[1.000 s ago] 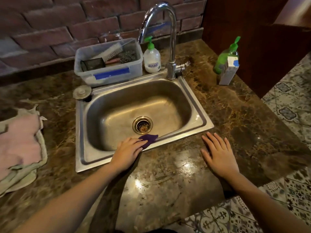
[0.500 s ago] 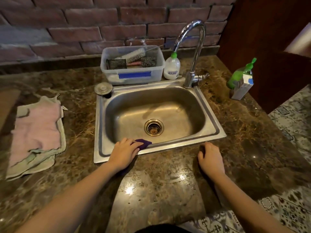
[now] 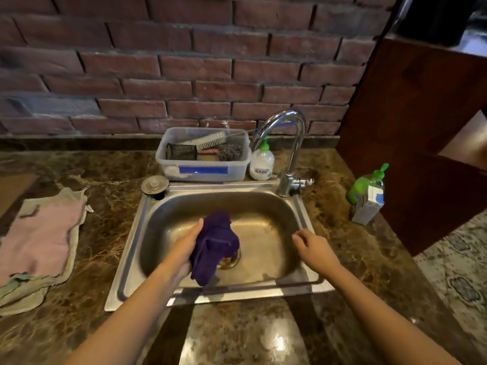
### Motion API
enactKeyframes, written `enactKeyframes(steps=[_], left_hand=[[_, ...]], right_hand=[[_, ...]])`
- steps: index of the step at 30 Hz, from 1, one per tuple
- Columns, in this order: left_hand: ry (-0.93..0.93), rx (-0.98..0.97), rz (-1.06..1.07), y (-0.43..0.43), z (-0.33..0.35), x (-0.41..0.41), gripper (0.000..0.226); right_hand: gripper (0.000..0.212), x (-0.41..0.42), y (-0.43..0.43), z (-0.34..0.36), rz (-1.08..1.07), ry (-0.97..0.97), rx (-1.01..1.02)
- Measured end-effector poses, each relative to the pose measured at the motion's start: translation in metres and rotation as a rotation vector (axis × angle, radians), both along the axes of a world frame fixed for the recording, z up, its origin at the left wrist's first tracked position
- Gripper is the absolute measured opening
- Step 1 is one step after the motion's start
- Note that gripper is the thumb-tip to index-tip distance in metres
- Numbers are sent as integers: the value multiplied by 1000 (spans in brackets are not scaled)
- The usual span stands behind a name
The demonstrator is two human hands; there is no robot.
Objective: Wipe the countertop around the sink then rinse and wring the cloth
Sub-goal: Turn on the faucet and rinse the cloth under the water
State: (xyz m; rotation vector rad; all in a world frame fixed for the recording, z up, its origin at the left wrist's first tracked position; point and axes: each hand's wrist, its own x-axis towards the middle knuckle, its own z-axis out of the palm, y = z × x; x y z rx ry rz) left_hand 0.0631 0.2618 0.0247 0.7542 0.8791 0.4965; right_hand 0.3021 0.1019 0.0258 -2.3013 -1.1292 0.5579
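The left hand (image 3: 184,248) grips the purple cloth (image 3: 214,246) above the sink (image 3: 147,214). The right hand (image 3: 315,250) hangs loosely curled, holding nothing; it should open the tap (image 3: 290,154) fully before rinsing.

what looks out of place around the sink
The sink stopper sits out on the sink's back left corner, not in the drain. The pile of rags on the counter looks frayed and rumpled. No spills show.

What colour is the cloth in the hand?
Dark purple; the cloth shows best in the head view.
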Motion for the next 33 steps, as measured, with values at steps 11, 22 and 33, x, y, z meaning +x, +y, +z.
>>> enactKeyframes(steps=[11, 22, 33], left_hand=[[-94, -239, 167, 26, 19, 134, 24], [-56, -296, 167, 43, -25, 144, 43], [-31, -197, 153, 49, -44, 136, 42]], right_hand=[[58, 144, 100, 30, -271, 62, 17], [31, 163, 128, -28, -193, 64, 71], [30, 168, 124, -40, -226, 62, 211]])
